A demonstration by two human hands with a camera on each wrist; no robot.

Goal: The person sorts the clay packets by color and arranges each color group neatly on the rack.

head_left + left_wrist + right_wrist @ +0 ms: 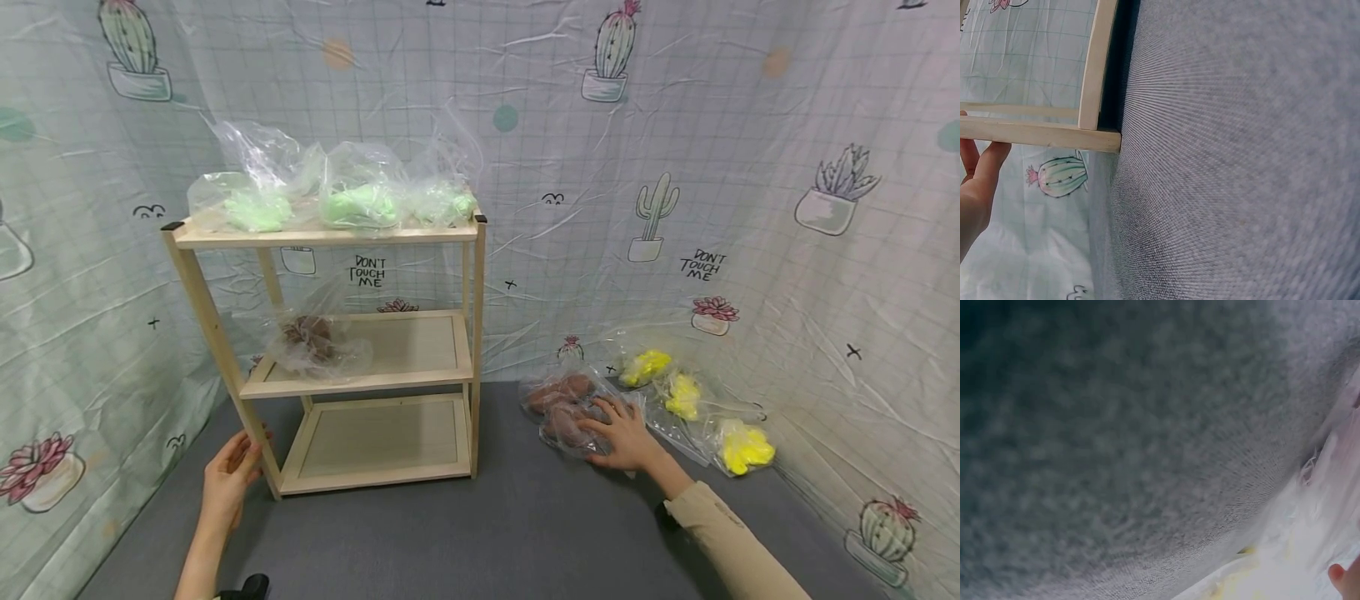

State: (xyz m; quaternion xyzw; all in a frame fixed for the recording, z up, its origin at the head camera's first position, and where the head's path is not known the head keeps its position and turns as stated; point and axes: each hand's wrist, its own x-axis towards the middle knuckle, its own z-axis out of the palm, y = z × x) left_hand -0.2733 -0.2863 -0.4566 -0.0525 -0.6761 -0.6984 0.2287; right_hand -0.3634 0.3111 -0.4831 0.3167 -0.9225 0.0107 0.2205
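Note:
A wooden three-tier shelf (378, 487) stands at the left. My left hand (228, 477) is at its front left post, thumb and fingers holding the post (1041, 132) low down. On the dark cloth right of the shelf lie clear plastic bags with brown contents (564, 423). My right hand (624, 435) rests on these bags with its fingers spread. Another clear bag with brown contents (311, 337) sits on the middle tier, at the left. In the right wrist view only a fingertip (1337, 575) shows beside blurred plastic.
Clear bags with light green contents (362, 205) line the top tier. Bags with yellow contents (682, 396) lie right of my right hand, near the wall. A cactus-print curtain (555, 133) hangs behind and at both sides. Dark grey cloth (480, 542) covers the surface.

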